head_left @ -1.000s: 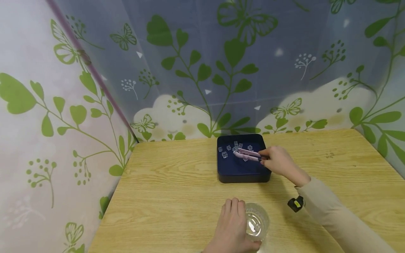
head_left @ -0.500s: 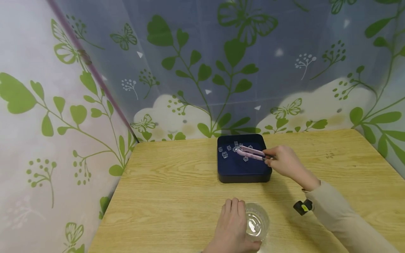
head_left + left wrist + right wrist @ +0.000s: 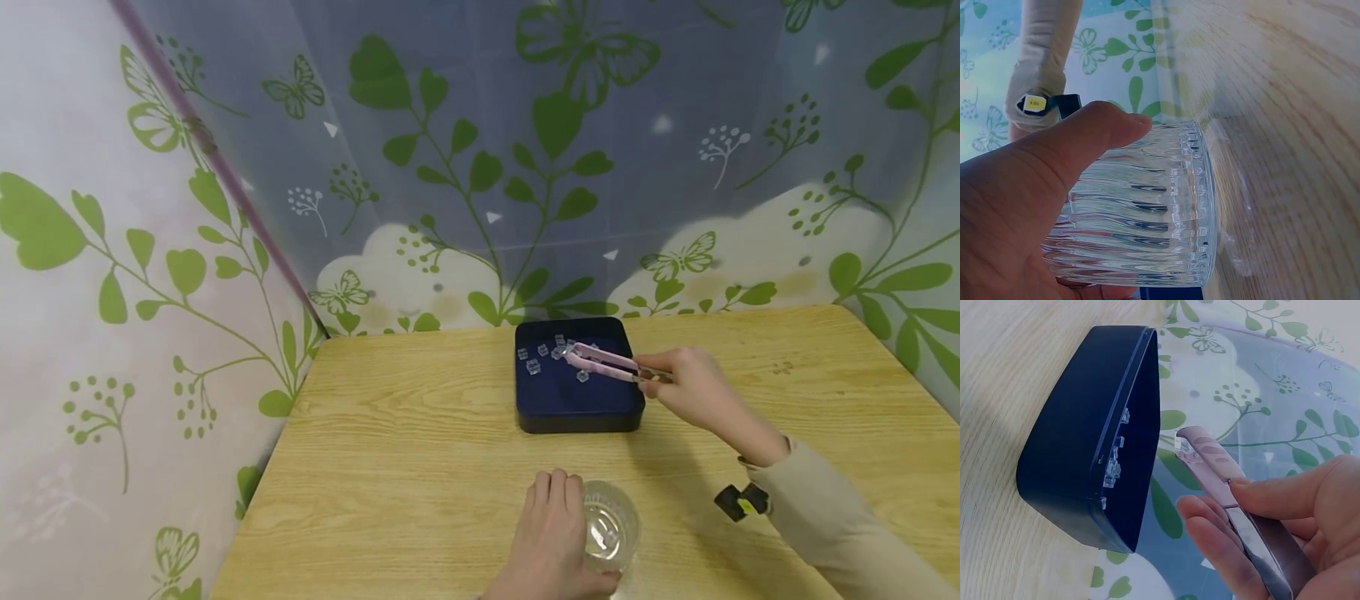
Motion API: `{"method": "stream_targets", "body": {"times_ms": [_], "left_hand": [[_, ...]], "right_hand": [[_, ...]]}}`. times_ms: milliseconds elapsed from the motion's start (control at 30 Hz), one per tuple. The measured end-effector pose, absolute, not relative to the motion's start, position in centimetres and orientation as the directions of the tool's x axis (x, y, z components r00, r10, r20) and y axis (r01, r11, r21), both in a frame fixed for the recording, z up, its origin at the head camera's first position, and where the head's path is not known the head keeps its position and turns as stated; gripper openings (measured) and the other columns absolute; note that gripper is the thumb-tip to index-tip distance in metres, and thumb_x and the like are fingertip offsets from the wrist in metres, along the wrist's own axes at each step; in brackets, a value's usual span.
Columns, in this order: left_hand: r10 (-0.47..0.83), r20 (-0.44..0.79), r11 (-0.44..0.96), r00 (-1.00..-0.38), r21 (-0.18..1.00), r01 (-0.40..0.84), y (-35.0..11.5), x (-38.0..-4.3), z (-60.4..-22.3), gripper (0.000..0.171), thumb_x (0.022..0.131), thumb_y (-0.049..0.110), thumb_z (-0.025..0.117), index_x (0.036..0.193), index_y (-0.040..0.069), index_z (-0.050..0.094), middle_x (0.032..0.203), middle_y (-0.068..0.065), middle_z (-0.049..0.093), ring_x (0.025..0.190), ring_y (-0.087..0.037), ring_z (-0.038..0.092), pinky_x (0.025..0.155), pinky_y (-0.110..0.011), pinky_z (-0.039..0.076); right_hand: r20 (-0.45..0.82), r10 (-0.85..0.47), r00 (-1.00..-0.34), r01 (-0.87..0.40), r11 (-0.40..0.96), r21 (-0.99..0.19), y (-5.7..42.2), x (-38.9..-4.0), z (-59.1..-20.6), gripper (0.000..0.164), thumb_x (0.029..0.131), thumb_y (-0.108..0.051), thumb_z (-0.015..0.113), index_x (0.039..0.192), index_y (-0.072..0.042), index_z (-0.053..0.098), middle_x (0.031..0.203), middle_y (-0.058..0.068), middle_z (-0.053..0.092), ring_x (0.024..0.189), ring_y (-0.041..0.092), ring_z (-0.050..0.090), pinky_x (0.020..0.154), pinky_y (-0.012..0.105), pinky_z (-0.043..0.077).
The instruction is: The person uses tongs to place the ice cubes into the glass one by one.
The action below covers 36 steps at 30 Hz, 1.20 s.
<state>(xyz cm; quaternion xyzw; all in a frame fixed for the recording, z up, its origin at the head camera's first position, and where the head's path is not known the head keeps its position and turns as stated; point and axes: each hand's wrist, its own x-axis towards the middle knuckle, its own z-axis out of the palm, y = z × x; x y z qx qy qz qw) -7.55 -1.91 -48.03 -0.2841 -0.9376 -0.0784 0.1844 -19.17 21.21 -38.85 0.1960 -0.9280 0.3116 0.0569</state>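
Head view: right hand [image 3: 693, 387] pinches pink-tipped tongs [image 3: 606, 364] over the dark blue box [image 3: 581, 422]; loose clear blocks [image 3: 533, 367] lie scattered inside it. Left hand [image 3: 551, 533] is curled round a clear glass [image 3: 613, 527] on the wooden table [image 3: 397, 458], nearer the body than the box. Left wrist view: thumb and fingers clasp the ribbed side of the glass, which stands upright. Judged stiff, breakable, moderately heavy; best held round the ribs, which should limit slipping. Right wrist view: thumb and fingers are clamped on the tong arms; the tips are together on one gripped block [image 3: 1184, 446], held above the open box. Judged light, hard and slick, liable to squirt free; opposite faces, squarely met, seem the safest hold. Tongs judged light and springy, best squeezed mid-arm. Block material: cannot tell.
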Motion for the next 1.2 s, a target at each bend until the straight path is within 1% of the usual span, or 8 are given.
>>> {"method": "stream_targets", "body": {"times_ms": [100,167,233,367,633,833,967,1200], "left_hand": [[0.505,0.386,0.827,-0.772,0.04,0.561,-1.9,-7.6,-47.9,0.098,0.038,0.07,0.084,0.106,0.009,0.049,0.094,0.0,0.044,0.086,-0.016,0.042,0.077,-0.027,0.039],[0.504,0.374,0.829,-0.778,0.043,0.558,-1.9,-7.6,-47.9,0.099,0.038,0.07,0.084,0.107,0.008,0.049,0.095,0.0,0.045,0.087,-0.016,0.042,0.078,-0.027,0.039],[0.502,0.356,0.831,-0.788,0.054,0.554,-1.9,-7.5,-47.9,0.099,0.038,0.07,0.085,0.108,0.008,0.049,0.095,0.0,0.045,0.088,-0.016,0.042,0.078,-0.027,0.04],[0.497,0.338,0.834,-0.799,0.066,0.547,-1.9,-7.5,-47.9,0.1,0.039,0.07,0.085,0.109,0.008,0.048,0.097,0.0,0.044,0.089,-0.016,0.042,0.079,-0.027,0.04],[0.498,0.369,0.832,-0.785,0.051,0.552,-1.8,-7.5,-47.8,0.1,0.036,0.069,0.085,0.107,0.009,0.048,0.095,0.001,0.043,0.087,-0.015,0.041,0.077,-0.026,0.039],[0.495,0.386,0.833,-0.779,0.047,0.552,-1.8,-7.6,-47.9,0.099,0.035,0.069,0.085,0.105,0.01,0.048,0.095,0.001,0.043,0.086,-0.015,0.041,0.077,-0.026,0.038],[0.496,0.401,0.831,-0.77,0.038,0.555,-1.8,-7.6,-48.1,0.1,0.034,0.069,0.085,0.106,0.009,0.048,0.095,0.001,0.044,0.086,-0.016,0.041,0.077,-0.026,0.039],[0.499,0.406,0.827,-0.765,0.039,0.561,-1.8,-7.6,-48.2,0.1,0.035,0.069,0.085,0.106,0.009,0.048,0.095,0.001,0.044,0.086,-0.015,0.041,0.077,-0.026,0.039]], "right_hand": [[0.222,-0.334,-0.916,-0.4,0.719,-0.568,21.4,-18.6,-38.6,0.034,0.087,0.0,0.068,0.119,0.009,0.066,0.094,0.019,0.072,0.05,0.01,0.046,0.048,0.029,0.035],[0.221,-0.338,-0.915,-0.402,0.716,-0.571,21.5,-18.2,-38.4,0.034,0.087,0.0,0.068,0.119,0.008,0.067,0.094,0.018,0.073,0.054,0.009,0.051,0.049,0.028,0.037],[0.218,-0.34,-0.915,-0.401,0.71,-0.579,21.6,-17.7,-38.3,0.034,0.087,0.001,0.068,0.12,0.008,0.067,0.093,0.016,0.073,0.055,0.009,0.052,0.048,0.028,0.037],[0.221,-0.35,-0.91,-0.41,0.693,-0.593,22.0,-16.6,-38.2,0.035,0.086,0.002,0.068,0.121,0.008,0.066,0.092,0.013,0.073,0.063,0.007,0.06,0.048,0.027,0.038],[0.193,-0.356,-0.915,-0.395,0.681,-0.617,22.7,-14.2,-37.3,0.037,0.085,0.002,0.07,0.122,0.006,0.066,0.092,0.006,0.073,0.06,0.003,0.055,0.045,0.026,0.036],[0.179,-0.375,-0.909,-0.396,0.649,-0.65,23.2,-12.5,-36.8,0.037,0.084,0.002,0.071,0.121,0.006,0.066,0.093,0.005,0.073,0.068,0.003,0.063,0.049,0.026,0.043],[0.174,-0.412,-0.894,-0.414,0.615,-0.671,23.6,-11.3,-37.0,0.037,0.085,-0.002,0.073,0.121,0.005,0.067,0.094,0.003,0.074,0.073,0.003,0.066,0.052,0.026,0.047],[0.175,-0.462,-0.869,-0.441,0.566,-0.697,24.2,-9.2,-37.6,0.036,0.087,-0.005,0.073,0.12,0.005,0.067,0.095,0.0,0.074,0.074,0.001,0.066,0.053,0.025,0.049]]}}
